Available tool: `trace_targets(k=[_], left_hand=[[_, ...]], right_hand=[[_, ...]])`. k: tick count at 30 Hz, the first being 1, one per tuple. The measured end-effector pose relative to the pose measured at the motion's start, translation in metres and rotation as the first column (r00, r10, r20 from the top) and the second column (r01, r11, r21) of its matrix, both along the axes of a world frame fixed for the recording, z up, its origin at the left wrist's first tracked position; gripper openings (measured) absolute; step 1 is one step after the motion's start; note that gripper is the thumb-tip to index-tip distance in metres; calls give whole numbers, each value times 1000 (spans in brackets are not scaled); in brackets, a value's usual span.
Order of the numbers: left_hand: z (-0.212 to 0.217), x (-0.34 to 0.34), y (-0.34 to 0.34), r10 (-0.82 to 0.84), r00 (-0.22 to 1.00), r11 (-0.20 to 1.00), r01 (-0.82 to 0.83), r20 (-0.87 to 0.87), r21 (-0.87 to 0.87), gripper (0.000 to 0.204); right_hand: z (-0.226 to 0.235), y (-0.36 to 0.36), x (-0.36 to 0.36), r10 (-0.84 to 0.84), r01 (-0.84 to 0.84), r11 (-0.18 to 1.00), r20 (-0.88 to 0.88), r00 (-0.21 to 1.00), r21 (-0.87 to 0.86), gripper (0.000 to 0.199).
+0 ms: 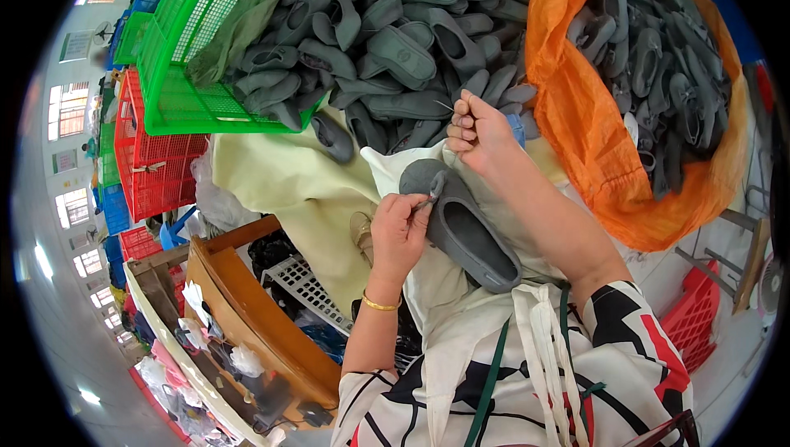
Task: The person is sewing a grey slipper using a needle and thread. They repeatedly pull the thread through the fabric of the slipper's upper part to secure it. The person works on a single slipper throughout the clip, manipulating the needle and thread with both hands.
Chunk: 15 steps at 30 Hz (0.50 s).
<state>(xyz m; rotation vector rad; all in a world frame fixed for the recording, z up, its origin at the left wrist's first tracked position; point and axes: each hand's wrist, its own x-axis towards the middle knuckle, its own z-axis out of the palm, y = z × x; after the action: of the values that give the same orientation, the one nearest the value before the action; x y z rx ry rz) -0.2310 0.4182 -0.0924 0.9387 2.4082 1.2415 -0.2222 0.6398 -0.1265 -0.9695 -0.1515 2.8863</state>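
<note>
A dark grey slip-on shoe rests on the cream cloth over my lap, its toe pointing away from me. My left hand pinches a small grey bow-like trim against the shoe's toe. My right hand is raised beyond the toe, fingertips pressed together on a thin needle that sticks out to the left. Any thread between the needle and the trim is too fine to make out.
Grey shoes are heaped ahead, beside a green plastic basket. An orange sack at the right holds more shoes. Red crates and a wooden drawer unit stand at the left. A red basket is at the lower right.
</note>
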Motion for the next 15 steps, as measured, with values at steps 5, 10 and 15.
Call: trace_targets(k=[5,10,15], left_hand=[[13,6,11,-13,986,994,-5,-167,-107,35],[26,16,38,-119,884,933,-56,-452,-355,45],[-3,8,34,-232,763,922,-24,-603,-385,32]], right_hand=[[2,-2,8,6,-5,1000,-18,1000,24,36],[20,-12,26,28,-27,994,-9,1000,103,38],[39,-25,55,45,-43,986,-9,999,163,39]])
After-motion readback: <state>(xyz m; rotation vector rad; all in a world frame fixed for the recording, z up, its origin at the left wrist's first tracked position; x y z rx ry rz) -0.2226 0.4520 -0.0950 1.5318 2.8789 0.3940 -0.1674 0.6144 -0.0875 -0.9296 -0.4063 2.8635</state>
